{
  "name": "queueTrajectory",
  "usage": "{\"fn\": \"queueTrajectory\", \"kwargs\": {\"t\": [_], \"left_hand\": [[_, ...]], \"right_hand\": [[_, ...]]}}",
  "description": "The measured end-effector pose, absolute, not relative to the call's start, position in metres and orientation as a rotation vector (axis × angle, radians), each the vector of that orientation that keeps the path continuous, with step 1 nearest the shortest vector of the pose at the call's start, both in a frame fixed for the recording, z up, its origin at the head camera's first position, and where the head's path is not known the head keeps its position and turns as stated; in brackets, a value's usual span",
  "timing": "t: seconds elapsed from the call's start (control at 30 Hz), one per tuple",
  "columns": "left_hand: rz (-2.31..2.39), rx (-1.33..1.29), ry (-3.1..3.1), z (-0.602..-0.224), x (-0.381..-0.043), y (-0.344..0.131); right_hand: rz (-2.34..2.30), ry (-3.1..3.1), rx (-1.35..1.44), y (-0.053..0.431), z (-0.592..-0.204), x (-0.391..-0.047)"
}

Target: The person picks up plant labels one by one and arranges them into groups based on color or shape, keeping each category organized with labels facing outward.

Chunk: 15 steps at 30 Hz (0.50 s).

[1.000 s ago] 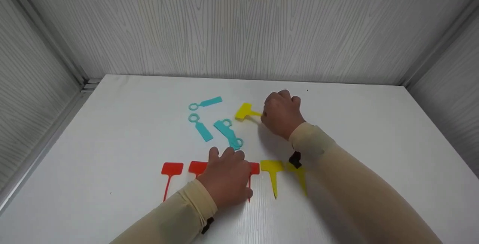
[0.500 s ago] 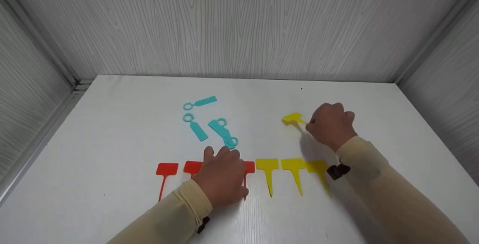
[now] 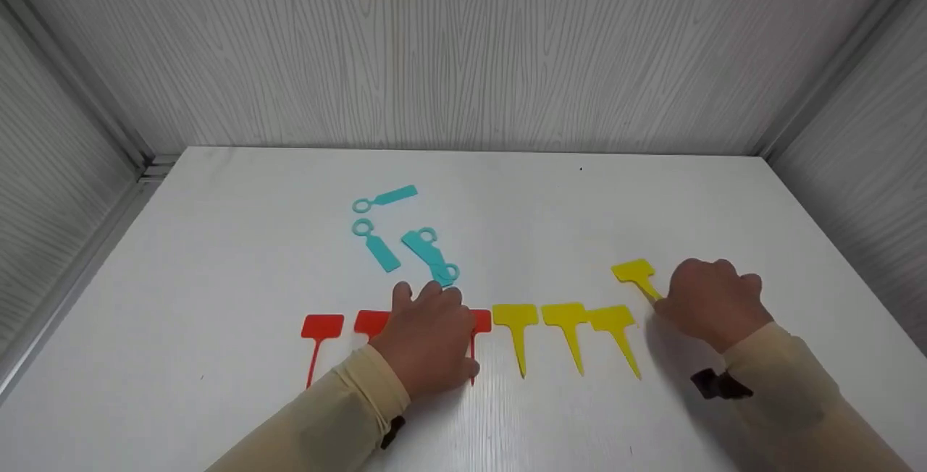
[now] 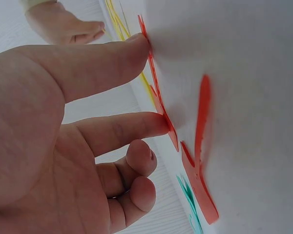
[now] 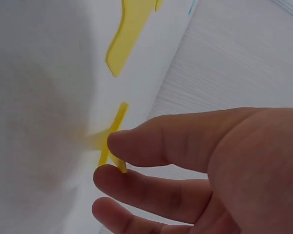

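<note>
My right hand (image 3: pixel 713 302) pinches the stem of a yellow T-shaped plant label (image 3: pixel 634 271) between thumb and forefinger, at the right end of a row. In the right wrist view that label (image 5: pixel 119 116) shows partly edge-on. Three other yellow labels (image 3: pixel 516 316) lie side by side, stems toward me. My left hand (image 3: pixel 427 342) rests over the red plant labels; its outstretched thumb and forefinger touch one red label (image 4: pixel 173 135) in the left wrist view. Another red label (image 3: pixel 322 326) lies at the row's left end. The left hand hides part of the red row.
Teal ring-ended tags lie behind the row: one (image 3: pixel 396 195) farthest back, one (image 3: pixel 382 253) slanted, and an overlapping pile (image 3: pixel 427 249) just beyond the left fingertips. A grey wood-grain panel (image 3: pixel 463 52) closes off the back of the white table (image 3: pixel 217 240).
The right hand has carried the yellow label from beside the teal tags rightward and toward me, to the row's right end. The left hand has stayed almost in place.
</note>
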<state>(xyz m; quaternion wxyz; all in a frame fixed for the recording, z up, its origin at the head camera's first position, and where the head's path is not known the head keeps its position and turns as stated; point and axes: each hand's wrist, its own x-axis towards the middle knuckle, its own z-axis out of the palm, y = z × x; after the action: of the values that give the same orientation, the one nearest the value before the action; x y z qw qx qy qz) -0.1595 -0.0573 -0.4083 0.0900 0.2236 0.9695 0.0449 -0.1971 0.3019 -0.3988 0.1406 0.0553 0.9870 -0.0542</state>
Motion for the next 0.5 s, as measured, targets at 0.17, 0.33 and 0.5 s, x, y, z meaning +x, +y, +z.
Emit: {"fn": "queueTrajectory", "kwargs": {"t": [0.17,0.33,0.5], "left_hand": [[0.140,0.665,2.877,-0.407,-0.159,-0.057],[0.140,0.659,2.877,-0.407,-0.159,-0.057],[0.143,0.662,2.888,-0.408,-0.159,-0.058]], "right_hand": [[-0.135,2.813,0.161,0.311,-0.401,-0.175],[-0.090,2.765,0.159,0.315,-0.402,-0.162],[-0.068,2.706,0.148,0.312,-0.404,-0.152]]}}
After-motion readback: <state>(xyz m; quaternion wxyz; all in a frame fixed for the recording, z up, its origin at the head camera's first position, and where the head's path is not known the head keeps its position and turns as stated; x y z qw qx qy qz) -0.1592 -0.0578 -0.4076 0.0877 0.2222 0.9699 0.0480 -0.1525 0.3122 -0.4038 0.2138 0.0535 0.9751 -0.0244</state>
